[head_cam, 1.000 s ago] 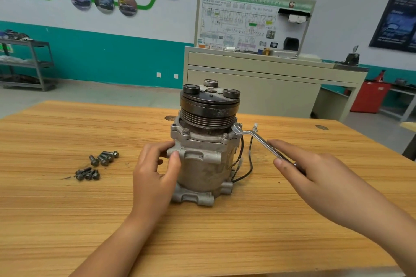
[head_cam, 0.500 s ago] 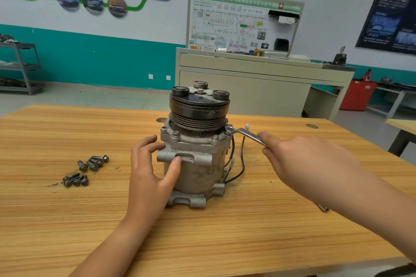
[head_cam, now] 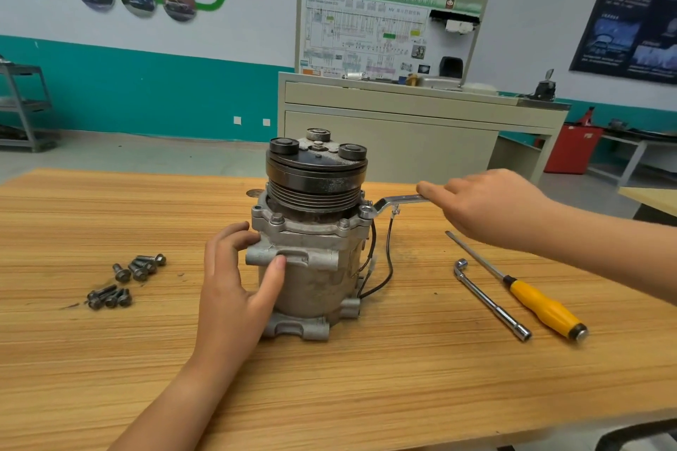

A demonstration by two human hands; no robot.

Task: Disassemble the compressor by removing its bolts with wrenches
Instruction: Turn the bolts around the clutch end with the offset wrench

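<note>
A grey metal compressor (head_cam: 315,267) with a black pulley on top stands upright in the middle of the wooden table (head_cam: 110,359). My left hand (head_cam: 234,289) holds its body from the left, thumb on a front lug. A silver ring wrench (head_cam: 394,202) sits on a bolt (head_cam: 365,212) at the flange's right corner. My right hand (head_cam: 483,205) grips the wrench's handle, which points right. Two more bolts (head_cam: 277,219) show on the flange's front.
Several loose bolts (head_cam: 126,280) lie on the table to the left. An L-shaped socket wrench (head_cam: 489,298) and a yellow-handled screwdriver (head_cam: 538,304) lie to the right. Black wires (head_cam: 386,260) hang off the compressor's right side. A beige cabinet stands behind the table.
My right hand has swung the wrench handle away from me, from pointing toward the near right to pointing straight right. The socket wrench and screwdriver have come into view. My left hand stays on the compressor.
</note>
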